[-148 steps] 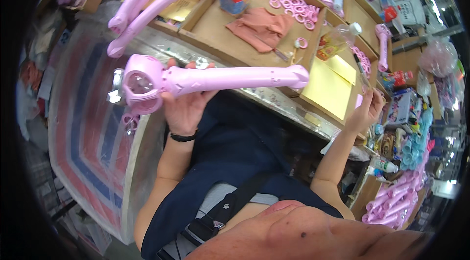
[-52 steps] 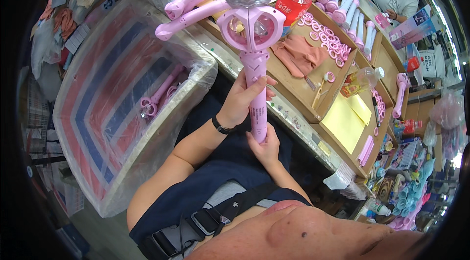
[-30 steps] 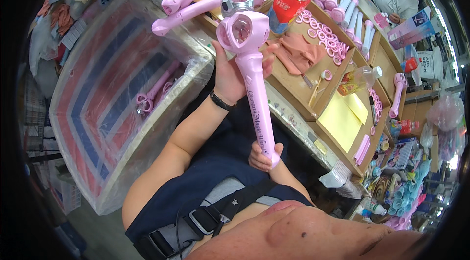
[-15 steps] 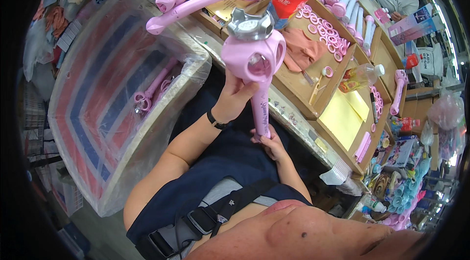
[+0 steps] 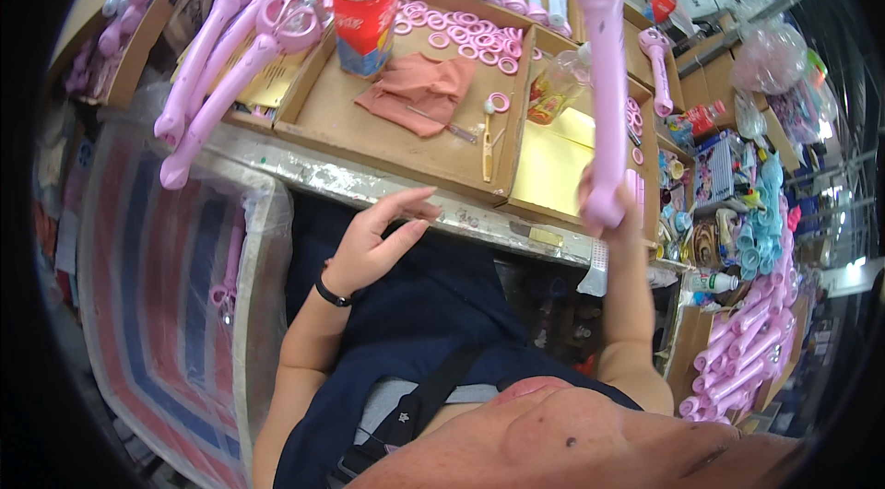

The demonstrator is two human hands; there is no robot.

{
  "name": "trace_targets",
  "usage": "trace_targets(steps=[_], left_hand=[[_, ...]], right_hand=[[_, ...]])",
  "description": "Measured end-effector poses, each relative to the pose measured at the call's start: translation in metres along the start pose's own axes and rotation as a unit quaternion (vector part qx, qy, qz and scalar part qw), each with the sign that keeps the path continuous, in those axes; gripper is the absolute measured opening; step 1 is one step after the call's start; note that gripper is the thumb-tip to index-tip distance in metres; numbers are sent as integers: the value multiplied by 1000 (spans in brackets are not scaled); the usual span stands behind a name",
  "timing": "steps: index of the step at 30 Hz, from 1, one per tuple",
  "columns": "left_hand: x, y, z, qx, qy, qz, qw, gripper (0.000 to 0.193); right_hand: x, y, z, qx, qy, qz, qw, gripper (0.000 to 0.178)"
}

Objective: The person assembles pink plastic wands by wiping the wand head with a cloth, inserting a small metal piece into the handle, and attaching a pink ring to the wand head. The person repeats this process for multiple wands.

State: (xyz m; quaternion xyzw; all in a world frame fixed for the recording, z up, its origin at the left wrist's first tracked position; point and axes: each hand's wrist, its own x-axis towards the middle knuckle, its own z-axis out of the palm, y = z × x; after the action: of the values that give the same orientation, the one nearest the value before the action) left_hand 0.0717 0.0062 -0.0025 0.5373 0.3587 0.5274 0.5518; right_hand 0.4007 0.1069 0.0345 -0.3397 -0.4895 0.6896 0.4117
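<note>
My right hand [image 5: 612, 205] is wrapped round the bottom end of a pink toy wand [image 5: 607, 74]. The wand stands upright over the right part of the bench, and its head runs out of the picture at the top. My left hand [image 5: 376, 242] hovers in front of the bench edge with fingers stretched and nothing in it. Beyond that hand lie a crumpled orange cloth [image 5: 419, 88] and a yellow-handled tool [image 5: 488, 148] in a cardboard tray [image 5: 369, 153].
Pink rings [image 5: 470, 35] and a red-labelled bottle [image 5: 367, 14] sit at the back of the tray. Several wands [image 5: 217, 83] lie at its left. A lined bin with striped sheeting [image 5: 157, 286] stands at lower left; a box of pink parts [image 5: 742, 355] stands at right.
My right hand has carried the wand up and to the right. My left hand has let go of it and opened. The whole view has turned toward the right.
</note>
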Motion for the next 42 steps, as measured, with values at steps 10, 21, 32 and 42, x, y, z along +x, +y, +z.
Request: trace_targets(steps=[10,21,32,42], left_hand=[[-13,-23,27,46,-8,-84,995,30],[77,-3,33,274,-131,29,953,35],[297,-64,107,261,2,142,955,98],[338,-79,87,345,58,155,924,91]], right_hand=[[185,-43,-190,-155,317,43,935,35],[170,-1,-198,-347,316,-58,881,57],[91,23,-185,-365,270,82,887,63],[43,19,-143,-210,264,-15,941,64]])
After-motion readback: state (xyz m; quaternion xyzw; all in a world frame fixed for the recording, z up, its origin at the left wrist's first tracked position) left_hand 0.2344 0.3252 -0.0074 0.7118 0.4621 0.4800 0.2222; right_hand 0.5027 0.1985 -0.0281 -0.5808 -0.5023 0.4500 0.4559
